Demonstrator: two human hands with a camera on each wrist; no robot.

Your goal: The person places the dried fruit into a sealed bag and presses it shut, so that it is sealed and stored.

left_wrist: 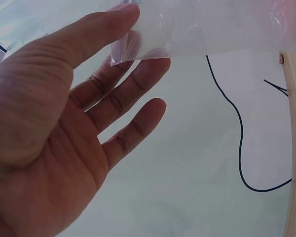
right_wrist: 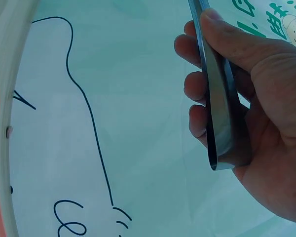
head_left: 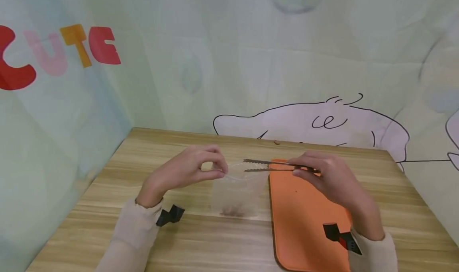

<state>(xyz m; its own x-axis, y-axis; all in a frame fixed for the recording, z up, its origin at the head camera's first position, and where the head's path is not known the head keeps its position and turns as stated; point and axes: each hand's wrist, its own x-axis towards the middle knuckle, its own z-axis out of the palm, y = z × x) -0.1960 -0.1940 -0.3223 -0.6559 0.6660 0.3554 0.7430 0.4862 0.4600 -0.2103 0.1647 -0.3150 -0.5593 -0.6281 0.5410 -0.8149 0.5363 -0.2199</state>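
Note:
In the head view, my left hand (head_left: 190, 166) pinches the rim of a clear plastic bag (head_left: 238, 190) between thumb and fingertips. The bag hangs with its mouth spread, and small brownish pieces (head_left: 232, 210) lie at its bottom; their kind is unclear. My right hand (head_left: 331, 176) holds metal tongs (head_left: 279, 163) level, their serrated tips apart at the bag's mouth with nothing visible between them. The left wrist view shows the bag's edge (left_wrist: 187, 34) under the thumb. In the right wrist view, thumb and fingers grip the tongs' bent end (right_wrist: 222, 113).
An orange board (head_left: 305, 220) lies on the wooden table (head_left: 193, 240), right of the bag and beneath the right hand. A small brown bit (head_left: 277, 142) sits near the table's far edge. Behind stands a printed cloth backdrop (head_left: 172, 65).

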